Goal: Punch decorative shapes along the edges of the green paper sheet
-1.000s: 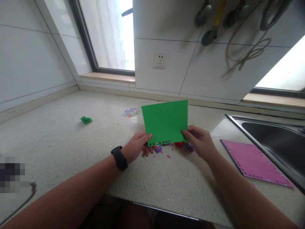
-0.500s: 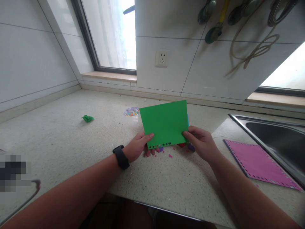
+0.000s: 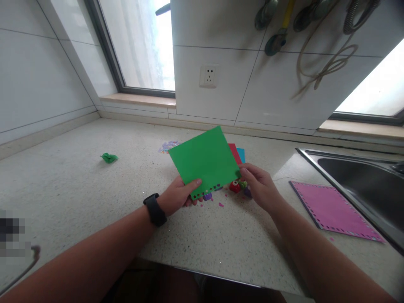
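Between my hands, tilted above the counter, is a sheet of green paper (image 3: 203,155) with a row of small punched shapes along its near edge. My left hand (image 3: 179,193), below a dark wristwatch (image 3: 155,209), pinches the near left corner, thumb on top. At the near right corner, my right hand (image 3: 260,185) grips the paper between thumb and fingers. Under and beyond the sheet show red paper (image 3: 236,152) and blue paper (image 3: 241,155). By my right fingers sit a small red craft punch (image 3: 235,187) and a partly hidden purple one (image 3: 248,192). Another purple item (image 3: 207,196) peeks out below the sheet.
A pink sheet (image 3: 334,210) with punched edges lies at right beside the steel sink (image 3: 356,166). Crumpled green paper (image 3: 109,158) is at left. Colourful bits (image 3: 167,146) lie at the back, and pink scraps (image 3: 221,205) near my hands. A socket (image 3: 208,75) is on the wall.
The green paper has turned counterclockwise, its right side swinging up and left. This uncovers the red paper, more of the blue paper and the red punch. The view has shifted slightly right.
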Tool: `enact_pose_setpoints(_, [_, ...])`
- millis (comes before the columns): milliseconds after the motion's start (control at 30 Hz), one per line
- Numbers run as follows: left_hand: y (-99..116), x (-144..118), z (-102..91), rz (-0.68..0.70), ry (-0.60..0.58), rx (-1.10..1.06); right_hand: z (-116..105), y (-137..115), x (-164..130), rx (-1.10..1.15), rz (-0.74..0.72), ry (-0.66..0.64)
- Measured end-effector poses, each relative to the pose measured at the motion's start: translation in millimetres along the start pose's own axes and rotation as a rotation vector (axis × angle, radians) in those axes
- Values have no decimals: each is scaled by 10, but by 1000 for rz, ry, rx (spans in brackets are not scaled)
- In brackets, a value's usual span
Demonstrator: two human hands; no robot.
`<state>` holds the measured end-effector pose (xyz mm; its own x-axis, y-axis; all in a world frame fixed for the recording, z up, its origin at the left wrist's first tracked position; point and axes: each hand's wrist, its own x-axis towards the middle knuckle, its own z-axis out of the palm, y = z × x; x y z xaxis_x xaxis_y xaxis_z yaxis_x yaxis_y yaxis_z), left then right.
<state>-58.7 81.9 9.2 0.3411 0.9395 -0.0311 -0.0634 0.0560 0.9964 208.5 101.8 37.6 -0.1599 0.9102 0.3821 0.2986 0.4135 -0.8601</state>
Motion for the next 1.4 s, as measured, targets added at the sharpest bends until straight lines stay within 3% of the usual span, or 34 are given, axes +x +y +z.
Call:
enact_pose_setpoints(100, [-8, 31, 13, 12, 142, -24, -15, 4, 25, -91, -34, 37])
enact_pose_setpoints(200, [-19, 49, 26, 22, 230, -64, -16, 20, 30, -350, -119, 8])
enact_pose_setpoints(300, [-19, 49, 38, 21, 274, -85, 26, 18, 26, -607, -266, -128])
enact_pose_setpoints(433, [-6, 44, 47, 18, 290, -99, 128, -8, 21, -791, -337, -284])
enact_pose_setpoints(567, [2, 41, 50, 20, 283, -103, 172, -33, 31, -850, -360, -328])
enact_pose_setpoints(767, [-12, 53, 49, 8, 289, -112, 35, -102, 16, -812, -374, -460])
enact_pose_setpoints(933, [-38, 56, 44, 16, 279, -95, 107, -181, -38, -894, -308, -380])
enact_pose_setpoints(1067, [-30, 42, 47, 10, 278, -83, 246, -206, -62, -986, -285, -402])
enact_pose_setpoints(1167, [-1, 30, 59, -2, 268, -68, 243, -206, -65, -915, -282, -396])
enact_pose_setpoints(1267, [29, 14, 71, -2, 253, -53, 160, -190, -56, -733, -224, -293])
enact_pose_setpoints(1400, [49, -4, 81, 0, 256, -41, 86, -168, -48, -248, 55, -138])
